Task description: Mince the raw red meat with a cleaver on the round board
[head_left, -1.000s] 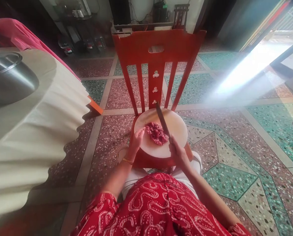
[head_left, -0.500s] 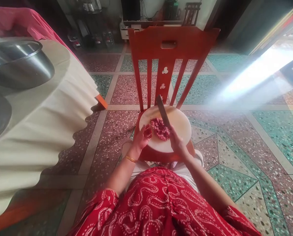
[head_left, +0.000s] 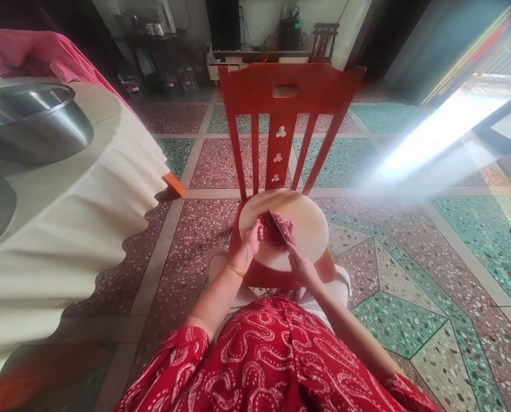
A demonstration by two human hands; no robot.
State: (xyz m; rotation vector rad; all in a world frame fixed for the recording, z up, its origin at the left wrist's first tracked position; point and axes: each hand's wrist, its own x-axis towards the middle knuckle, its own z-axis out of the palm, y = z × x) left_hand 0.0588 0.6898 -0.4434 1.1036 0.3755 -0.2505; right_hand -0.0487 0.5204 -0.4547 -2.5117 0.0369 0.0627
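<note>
Minced red meat (head_left: 286,225) lies in a mound on a round, pale cutting board (head_left: 313,220). The board rests on the seat of a red wooden chair (head_left: 238,269). My right hand (head_left: 300,264) is closed round the handle of a kitchen knife (head_left: 276,223). Its blade stands edge-down across the meat, pointing away and to the left. At the left side of the mound is my left hand (head_left: 250,239), a yellow bangle on its wrist. Its fingers are curled close against the meat; what they hold, if anything, is hidden.
The slatted chair back (head_left: 289,86) rises behind the board. To the left, a table with a cream cloth (head_left: 122,166) carries a large steel pot (head_left: 44,134). Bright light falls on the patterned floor (head_left: 384,229) at the right.
The knife has come down from a raised, flat-side view to stand edge-down in the meat. My left hand has turned and its fingers have moved in to the mound's edge. The view has tilted slightly.
</note>
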